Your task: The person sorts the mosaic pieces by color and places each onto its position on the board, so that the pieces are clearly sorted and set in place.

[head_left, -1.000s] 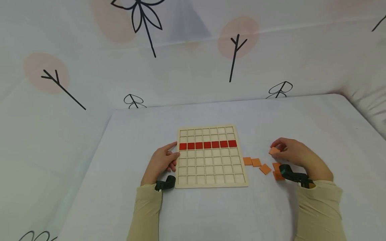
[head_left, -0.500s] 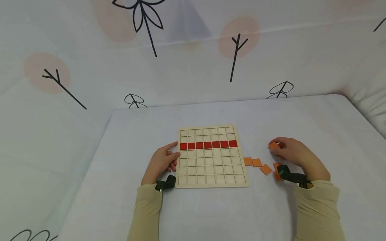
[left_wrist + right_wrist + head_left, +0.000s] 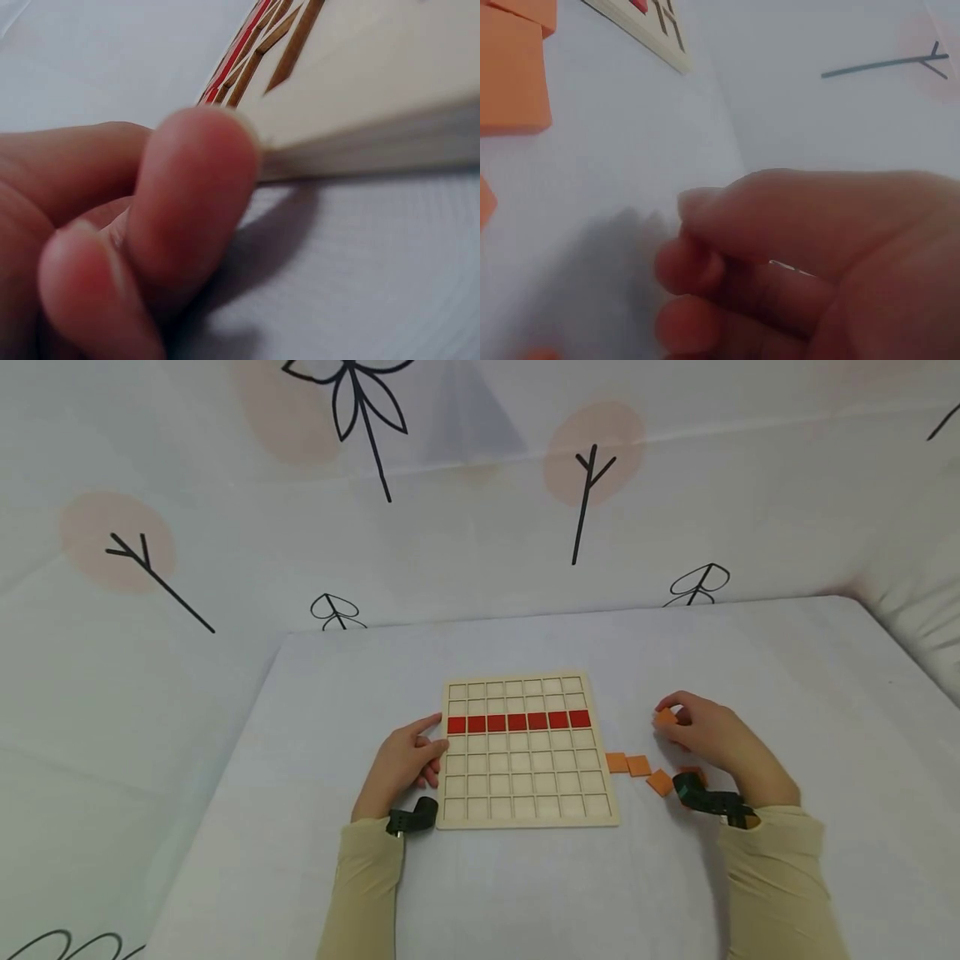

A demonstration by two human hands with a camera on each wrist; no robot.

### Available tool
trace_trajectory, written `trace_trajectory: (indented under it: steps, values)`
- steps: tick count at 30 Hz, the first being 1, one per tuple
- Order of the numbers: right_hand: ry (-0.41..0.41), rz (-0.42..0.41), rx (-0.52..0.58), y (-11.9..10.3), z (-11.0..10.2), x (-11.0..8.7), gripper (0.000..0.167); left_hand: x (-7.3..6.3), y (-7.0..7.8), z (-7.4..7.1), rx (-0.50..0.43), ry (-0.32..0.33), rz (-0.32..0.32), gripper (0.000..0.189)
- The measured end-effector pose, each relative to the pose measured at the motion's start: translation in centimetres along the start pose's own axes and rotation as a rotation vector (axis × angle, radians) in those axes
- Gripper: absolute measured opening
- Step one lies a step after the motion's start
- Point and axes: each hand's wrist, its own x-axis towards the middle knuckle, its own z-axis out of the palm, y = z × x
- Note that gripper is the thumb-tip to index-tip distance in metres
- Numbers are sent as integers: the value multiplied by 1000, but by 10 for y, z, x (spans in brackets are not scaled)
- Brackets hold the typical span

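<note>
In the head view a cream wooden grid board (image 3: 529, 763) lies flat on the white cloth. One full row of its squares holds red tiles (image 3: 517, 722); the other squares are bare. My left hand (image 3: 401, 760) rests at the board's left edge, thumb and forefinger touching it and the other fingers loosely bent. To the right of the board, my right hand (image 3: 708, 731) pinches a small orange tile (image 3: 665, 717) between thumb and fingers. The right wrist view shows those fingers, but they hide the tile.
Several loose orange tiles (image 3: 638, 766) trail rightward from the board's right edge; the black right wrist camera (image 3: 690, 792) partly covers the farthest ones. Behind the table hangs a white cloth (image 3: 480, 552) printed with trees and leaves.
My right hand has moved a little left and away from me, carrying the orange tile toward the board. The left hand and board have stayed in place.
</note>
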Motion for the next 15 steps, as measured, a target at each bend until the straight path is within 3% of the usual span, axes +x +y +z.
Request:
trace_trajectory:
  steps: [15]
  values:
    - [45, -30, 22, -20, 10, 4, 34, 1, -2, 0, 8, -4, 9, 52]
